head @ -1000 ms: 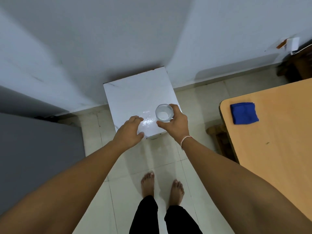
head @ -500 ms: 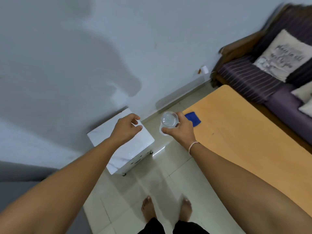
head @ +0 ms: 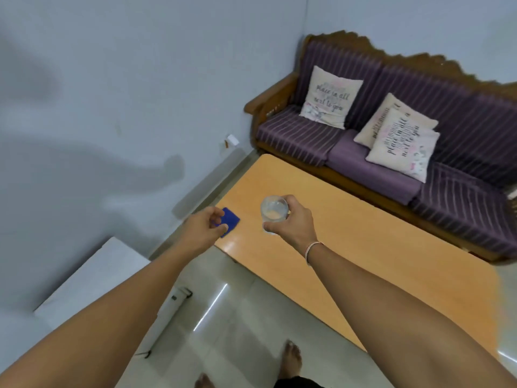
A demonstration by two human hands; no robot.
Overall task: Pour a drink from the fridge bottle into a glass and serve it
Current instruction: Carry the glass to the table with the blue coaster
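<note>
Glass (head: 274,211): clear, upright, some pale liquid in the bottom; held in the air over the near-left part of the worktop.
Right hand (head: 293,223): wrapped round the right side of the glass, thumb on the near wall, fingers on the far wall; thin band on the wrist.
Left hand (head: 205,228): left of the glass and apart from it, holding nothing, fingers loosely curled with thumb near forefinger; over the worktop's left end, partly covering the blue cloth.
Blue cloth (head: 230,219): folded, flat on the worktop's left corner, just left of the glass.
Worktop (head: 363,247): orange-tan, long, bare to the right of the glass and toward the far edge; rounded corners.
Sofa (head: 391,152): purple striped, along the worktop's far side, three printed cushions on it.
White fridge (head: 92,278): near left, against the wall.
Floor (head: 229,317): pale tiles, open between fridge and worktop.
</note>
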